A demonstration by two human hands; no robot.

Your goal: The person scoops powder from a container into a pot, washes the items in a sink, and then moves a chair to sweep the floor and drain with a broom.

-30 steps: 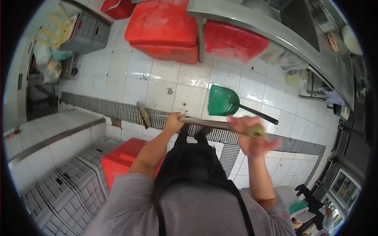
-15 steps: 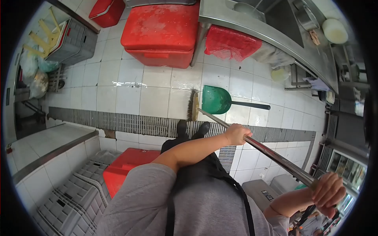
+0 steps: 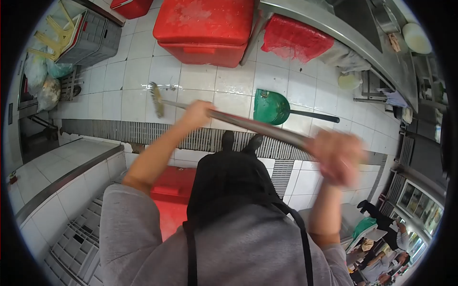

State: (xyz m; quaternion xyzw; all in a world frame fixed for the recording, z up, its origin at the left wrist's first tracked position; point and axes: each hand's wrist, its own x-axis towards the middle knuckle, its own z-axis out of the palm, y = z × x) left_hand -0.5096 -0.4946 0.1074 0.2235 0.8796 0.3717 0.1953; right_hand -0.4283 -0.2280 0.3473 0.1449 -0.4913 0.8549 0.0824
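Note:
I hold a broom [image 3: 248,125] with a metal handle across my body. My left hand [image 3: 196,114] grips the handle low down, near the bristle head [image 3: 156,99], which rests on the white floor tiles at the left. My right hand [image 3: 336,155], blurred, grips the upper end of the handle at the right. A green dustpan [image 3: 271,107] with a black handle lies on the tiles just beyond the broom handle, in front of my feet [image 3: 241,142].
A floor drain grate [image 3: 119,129] runs across the tiles. Red lidded bins [image 3: 205,26] and a red sack [image 3: 296,38] sit under a steel counter [image 3: 362,47]. Grey crates [image 3: 71,238] and a red bin [image 3: 171,186] are at my left. A person sits at lower right.
The broom head swung left, away from the dustpan. My left hand slid toward the head and my right hand rose from lower right to mid-right.

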